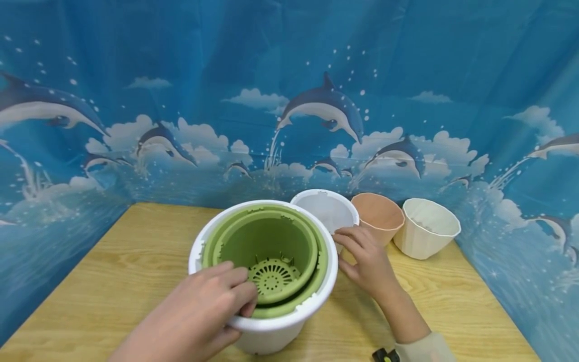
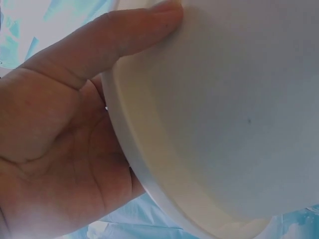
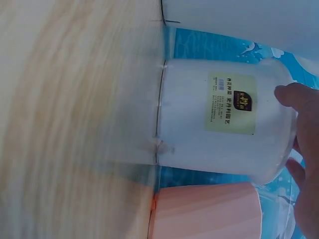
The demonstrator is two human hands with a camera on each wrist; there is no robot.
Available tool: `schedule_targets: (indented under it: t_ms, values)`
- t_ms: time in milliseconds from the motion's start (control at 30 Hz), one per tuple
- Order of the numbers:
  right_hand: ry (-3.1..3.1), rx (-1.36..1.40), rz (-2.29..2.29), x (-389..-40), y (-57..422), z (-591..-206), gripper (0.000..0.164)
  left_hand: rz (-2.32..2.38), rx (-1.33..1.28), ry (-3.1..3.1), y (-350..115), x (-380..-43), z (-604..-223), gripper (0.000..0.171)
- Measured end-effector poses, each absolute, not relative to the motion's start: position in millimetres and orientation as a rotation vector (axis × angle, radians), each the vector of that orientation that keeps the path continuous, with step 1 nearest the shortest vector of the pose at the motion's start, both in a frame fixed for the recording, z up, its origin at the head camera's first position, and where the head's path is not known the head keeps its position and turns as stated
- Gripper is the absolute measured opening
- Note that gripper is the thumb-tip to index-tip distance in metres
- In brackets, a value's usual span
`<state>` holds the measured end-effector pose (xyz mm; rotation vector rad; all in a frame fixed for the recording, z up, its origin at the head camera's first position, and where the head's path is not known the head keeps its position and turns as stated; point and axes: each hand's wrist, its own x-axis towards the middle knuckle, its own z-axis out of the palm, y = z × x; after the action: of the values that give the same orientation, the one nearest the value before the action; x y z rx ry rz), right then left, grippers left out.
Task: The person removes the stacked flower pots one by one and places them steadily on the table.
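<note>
A large white plant pot (image 1: 267,342) holds two green pots nested one inside the other. The inner green pot (image 1: 267,234) has a slotted, perforated bottom. At its near left rim my left hand (image 1: 199,306) grips the large white pot, thumb against the outer wall and fingers curled over the edge. Behind it to the right stands a smaller white pot (image 1: 323,213), with a printed label (image 3: 231,104) on its side in the right wrist view. My right hand (image 1: 368,256) holds this pot by its rim, thumb on the outside.
To the right of the smaller white pot stand an orange-pink pot (image 1: 377,211) and a cream pot (image 1: 425,244), side by side. All rest on a wooden table (image 1: 149,246). A blue dolphin-print curtain (image 1: 203,75) hangs behind and along both sides.
</note>
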<state>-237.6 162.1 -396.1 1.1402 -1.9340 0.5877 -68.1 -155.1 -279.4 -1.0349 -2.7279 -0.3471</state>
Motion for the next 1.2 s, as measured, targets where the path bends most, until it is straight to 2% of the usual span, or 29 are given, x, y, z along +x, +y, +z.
schedule_targets:
  t_ms: [400,733,800,967,1100,1200]
  values:
    - [-2.178,1.126,0.517,-237,167,-402,0.058,-0.380,-1.019,-2.714,-154,-70,-280,0.038]
    - [-2.268,1.102,0.506,-236,169,-402,0.066,-0.423,-1.092,-2.605,-155,-83,-284,0.037]
    - [-2.277,1.072,0.572,-233,169,-398,0.062,-0.408,-1.105,-2.563,-157,-86,-285,0.036]
    - [-2.122,0.972,0.876,-220,165,-376,0.037,-0.379,-1.103,-2.511,-160,-93,-287,0.036]
    - [-1.873,1.042,1.069,-204,154,-354,0.024,-0.347,-1.102,-2.500,-161,-95,-288,0.035]
    - [-1.778,1.175,1.061,-188,143,-341,0.030,-0.321,-1.097,-2.486,-161,-95,-289,0.034]
